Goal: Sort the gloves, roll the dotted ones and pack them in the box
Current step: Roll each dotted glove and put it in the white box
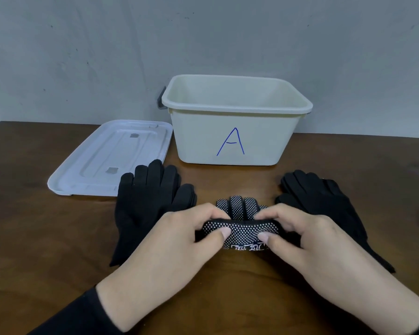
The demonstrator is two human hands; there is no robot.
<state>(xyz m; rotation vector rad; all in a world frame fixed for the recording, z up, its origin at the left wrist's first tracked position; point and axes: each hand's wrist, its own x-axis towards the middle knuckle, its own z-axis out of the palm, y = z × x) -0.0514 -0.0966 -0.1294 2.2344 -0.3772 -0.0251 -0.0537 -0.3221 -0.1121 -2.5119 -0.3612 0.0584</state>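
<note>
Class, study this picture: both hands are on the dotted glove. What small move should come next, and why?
Probably keep rolling the dotted glove forward toward its fingertips. The left hand and right hand pinch a roll begun at the cuff end, but the fingers lie flat, unrolled, so it is not ready for the box.

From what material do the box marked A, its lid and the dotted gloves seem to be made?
Box: likely cream plastic, smooth, with a moulded rolled rim. Lid: paler plastic, slightly glossy, with pressed ridges. Dotted gloves: black knitted fabric that bends softly in both hands; the white dots may be rubbery grip, but that is uncertain.
</note>
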